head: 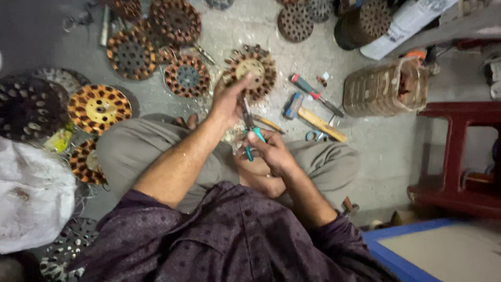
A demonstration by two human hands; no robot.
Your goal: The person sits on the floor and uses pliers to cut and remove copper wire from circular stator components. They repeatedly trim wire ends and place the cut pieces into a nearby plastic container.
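While gripping teal-handled pliers [250,137], hands touch round copper-wound stator [250,73].

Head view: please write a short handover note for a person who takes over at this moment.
Left hand: on the round copper-wound stator on the floor, steadying it.
Right hand: fingers closed on teal-handled pliers, tips pointing toward the stator.
Nearby: hammer and screwdriver to the right, more wound stators to the left.
Done: cannot tell how much wire is out.
Left: copper winding still sits on this stator.
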